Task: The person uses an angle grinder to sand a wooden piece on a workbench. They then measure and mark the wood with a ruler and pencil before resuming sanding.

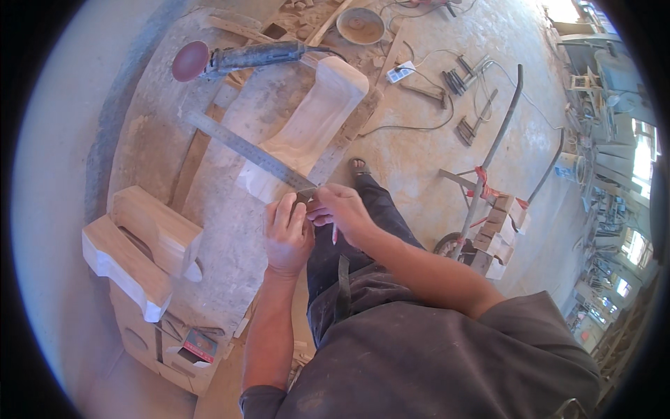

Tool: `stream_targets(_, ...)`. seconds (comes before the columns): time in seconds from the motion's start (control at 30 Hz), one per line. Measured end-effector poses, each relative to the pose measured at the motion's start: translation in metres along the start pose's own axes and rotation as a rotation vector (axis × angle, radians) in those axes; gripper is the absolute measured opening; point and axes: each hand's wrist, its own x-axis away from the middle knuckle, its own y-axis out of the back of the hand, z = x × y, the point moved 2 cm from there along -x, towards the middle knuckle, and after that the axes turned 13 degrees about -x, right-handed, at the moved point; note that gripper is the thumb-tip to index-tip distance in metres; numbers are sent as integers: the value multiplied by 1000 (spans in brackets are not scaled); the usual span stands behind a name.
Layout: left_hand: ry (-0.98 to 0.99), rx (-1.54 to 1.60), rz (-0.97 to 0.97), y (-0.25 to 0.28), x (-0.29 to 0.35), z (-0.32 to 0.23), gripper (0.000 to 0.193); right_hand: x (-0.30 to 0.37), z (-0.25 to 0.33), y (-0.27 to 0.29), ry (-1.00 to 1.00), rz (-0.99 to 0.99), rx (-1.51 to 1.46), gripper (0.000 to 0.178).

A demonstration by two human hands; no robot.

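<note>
- Head view: the left hand (287, 234) has its fingers curled about the near end of a metal ruler (255, 153); the exact contact is partly hidden by the fingers.
- Right hand (343, 211) grasps a slim pencil (335, 234), its tip poking out under the palm, while its fingertips sit at that same ruler end. Both hands are about equally near it.
- From this grip the ruler's long axis runs away to the upper left, with its far end well apart from either hand.
- Just beyond the hands, a pale carved wooden piece (317, 115) lies on the workbench (216, 230), its long axis toward the upper right. The ruler passes across its nearer end; whether they touch, I cannot tell.
- Farther along the bench, past the carved piece, lies a power tool (258, 59) with a round disc (190, 61).
</note>
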Motion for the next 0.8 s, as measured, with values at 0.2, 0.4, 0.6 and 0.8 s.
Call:
stream_targets(0.2,31,31,-36,-3,1,0,28,11,24,44,73,-41,-27,43)
stream_targets(0.4,60,59,-2,3,-3,-1,23,29,50,58,179,54,14,58)
stream_targets(0.6,45,21,34,5,-2,-1,23,46,85,46,394,172,423,63)
stream_targets(0.8,57,12,19,5,-5,-4,23,51,89,5,582,375,407,36)
